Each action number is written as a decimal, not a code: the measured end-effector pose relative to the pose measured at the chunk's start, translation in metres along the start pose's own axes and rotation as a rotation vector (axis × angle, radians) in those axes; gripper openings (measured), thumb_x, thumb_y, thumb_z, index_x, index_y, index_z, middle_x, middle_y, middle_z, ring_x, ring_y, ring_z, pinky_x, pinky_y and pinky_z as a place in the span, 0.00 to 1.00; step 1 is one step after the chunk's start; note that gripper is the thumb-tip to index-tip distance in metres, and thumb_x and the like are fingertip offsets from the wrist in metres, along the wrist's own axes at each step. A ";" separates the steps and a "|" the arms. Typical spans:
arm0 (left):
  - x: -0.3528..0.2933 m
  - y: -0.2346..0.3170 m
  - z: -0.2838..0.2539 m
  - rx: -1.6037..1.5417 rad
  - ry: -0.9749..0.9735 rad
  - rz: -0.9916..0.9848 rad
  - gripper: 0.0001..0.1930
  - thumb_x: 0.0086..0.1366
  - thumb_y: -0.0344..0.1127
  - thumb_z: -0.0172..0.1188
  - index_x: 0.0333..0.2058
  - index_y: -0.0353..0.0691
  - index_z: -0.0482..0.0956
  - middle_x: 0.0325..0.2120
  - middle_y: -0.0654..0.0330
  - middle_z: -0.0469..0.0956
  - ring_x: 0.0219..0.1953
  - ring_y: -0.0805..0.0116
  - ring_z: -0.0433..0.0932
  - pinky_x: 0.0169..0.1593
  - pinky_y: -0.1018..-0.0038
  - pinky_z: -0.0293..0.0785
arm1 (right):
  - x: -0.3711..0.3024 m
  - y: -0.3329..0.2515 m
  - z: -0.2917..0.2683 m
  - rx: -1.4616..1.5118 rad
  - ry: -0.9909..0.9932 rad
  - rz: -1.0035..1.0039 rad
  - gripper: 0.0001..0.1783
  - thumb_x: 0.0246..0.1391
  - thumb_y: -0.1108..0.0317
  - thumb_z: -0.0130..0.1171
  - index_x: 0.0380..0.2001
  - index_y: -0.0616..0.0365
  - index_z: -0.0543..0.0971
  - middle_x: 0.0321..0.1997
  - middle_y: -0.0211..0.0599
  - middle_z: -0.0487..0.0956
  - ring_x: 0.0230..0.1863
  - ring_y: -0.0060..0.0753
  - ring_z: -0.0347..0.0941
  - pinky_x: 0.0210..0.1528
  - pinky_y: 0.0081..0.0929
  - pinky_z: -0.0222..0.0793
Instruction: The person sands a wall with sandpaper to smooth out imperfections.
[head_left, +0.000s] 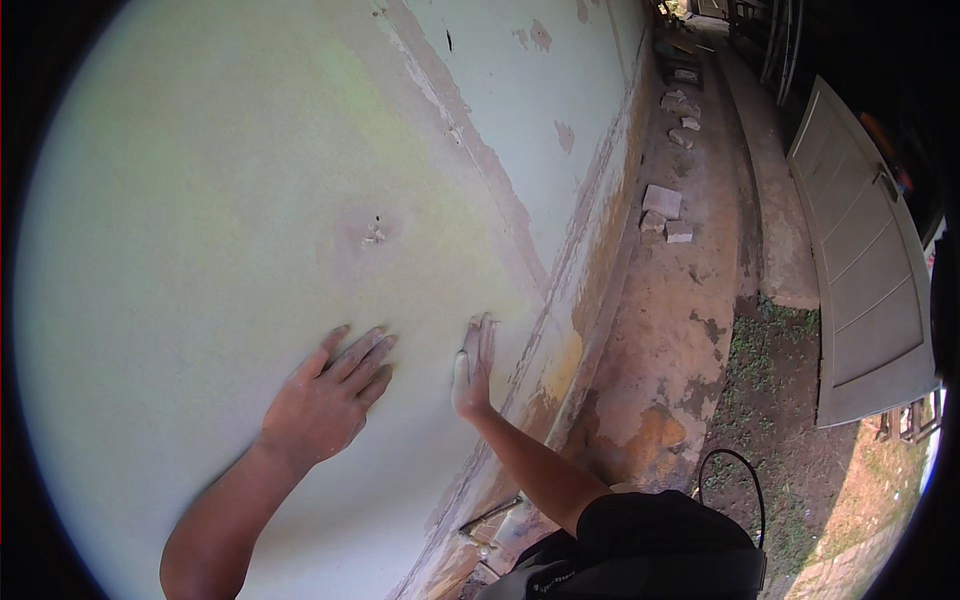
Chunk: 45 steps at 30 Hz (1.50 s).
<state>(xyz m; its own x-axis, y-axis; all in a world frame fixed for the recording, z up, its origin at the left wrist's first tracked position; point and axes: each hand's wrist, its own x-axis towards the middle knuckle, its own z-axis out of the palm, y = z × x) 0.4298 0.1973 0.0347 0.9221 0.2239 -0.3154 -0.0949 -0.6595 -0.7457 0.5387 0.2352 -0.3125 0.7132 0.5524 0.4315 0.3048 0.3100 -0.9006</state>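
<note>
A pale, greenish-white painted wall (200, 230) fills the left and middle of the view. My left hand (325, 402) lies against it with the fingers stretched out, and whitish dust coats the fingertips. To its right, nearer the wall's base, my right hand (474, 368) also rests on the surface, fingers extended and dusty, thumb apart. Neither hand holds anything. Above and between them is a small chipped hole (374, 234) with a greyish patch around it. A bare strip of peeled paint (468, 135) runs slantwise across the wall.
Along the wall's foot runs a worn concrete walkway (680, 310) with several broken blocks (662, 202) and stones (684, 130) on it. A panelled door (865, 260) leans at the right, by a weedy strip of soil (765, 400). A pipe-like fitting (490, 515) sits low by the wall.
</note>
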 end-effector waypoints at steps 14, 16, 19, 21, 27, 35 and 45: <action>0.007 0.005 0.013 -0.087 0.088 -0.001 0.21 0.63 0.40 0.63 0.55 0.48 0.84 0.70 0.64 0.71 0.74 0.69 0.64 0.79 0.59 0.53 | -0.018 -0.076 0.002 -0.002 -0.214 -0.102 0.38 0.80 0.49 0.31 0.81 0.61 0.47 0.86 0.62 0.35 0.85 0.68 0.25 0.82 0.56 0.22; -0.002 0.007 0.010 -0.073 0.072 -0.004 0.20 0.63 0.40 0.63 0.54 0.48 0.84 0.70 0.63 0.71 0.74 0.69 0.64 0.78 0.59 0.53 | -0.013 -0.051 0.010 0.031 -0.132 -0.121 0.37 0.80 0.48 0.29 0.81 0.60 0.50 0.85 0.62 0.38 0.85 0.69 0.28 0.82 0.57 0.24; -0.003 0.006 0.009 -0.100 0.084 -0.011 0.18 0.64 0.40 0.64 0.52 0.48 0.85 0.69 0.63 0.72 0.74 0.69 0.64 0.78 0.59 0.54 | 0.016 0.021 0.005 0.110 0.049 0.032 0.37 0.80 0.48 0.29 0.81 0.61 0.50 0.86 0.59 0.40 0.85 0.67 0.29 0.83 0.56 0.24; 0.019 0.007 -0.006 -0.123 0.176 0.010 0.17 0.64 0.40 0.64 0.51 0.47 0.85 0.69 0.63 0.72 0.74 0.69 0.64 0.78 0.59 0.55 | 0.064 0.118 -0.039 0.260 0.239 0.286 0.38 0.80 0.46 0.30 0.81 0.60 0.48 0.86 0.57 0.40 0.85 0.65 0.30 0.83 0.54 0.24; 0.001 0.007 0.022 -0.126 0.109 -0.014 0.16 0.65 0.40 0.64 0.50 0.46 0.85 0.67 0.62 0.74 0.73 0.69 0.65 0.76 0.60 0.56 | 0.040 0.007 -0.003 0.158 0.020 0.306 0.40 0.79 0.43 0.29 0.81 0.59 0.45 0.86 0.57 0.37 0.85 0.64 0.27 0.84 0.53 0.23; -0.005 0.009 0.020 -0.154 0.104 -0.011 0.16 0.64 0.40 0.64 0.49 0.45 0.85 0.65 0.61 0.76 0.72 0.68 0.67 0.76 0.60 0.56 | -0.021 -0.032 0.017 0.010 -0.113 -0.115 0.37 0.80 0.49 0.30 0.81 0.61 0.48 0.86 0.59 0.38 0.85 0.66 0.28 0.83 0.54 0.24; -0.003 0.009 0.027 -0.190 0.105 -0.020 0.15 0.64 0.39 0.64 0.48 0.44 0.86 0.64 0.61 0.77 0.72 0.66 0.67 0.76 0.59 0.56 | 0.041 0.015 0.006 0.208 0.016 0.338 0.37 0.80 0.49 0.33 0.82 0.54 0.46 0.87 0.54 0.36 0.86 0.62 0.26 0.84 0.52 0.23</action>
<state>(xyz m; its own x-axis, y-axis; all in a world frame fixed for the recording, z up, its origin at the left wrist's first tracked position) 0.4161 0.2106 0.0130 0.9581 0.1688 -0.2313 -0.0128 -0.7816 -0.6237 0.5689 0.2672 -0.3084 0.7615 0.6388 0.1099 -0.0823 0.2635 -0.9612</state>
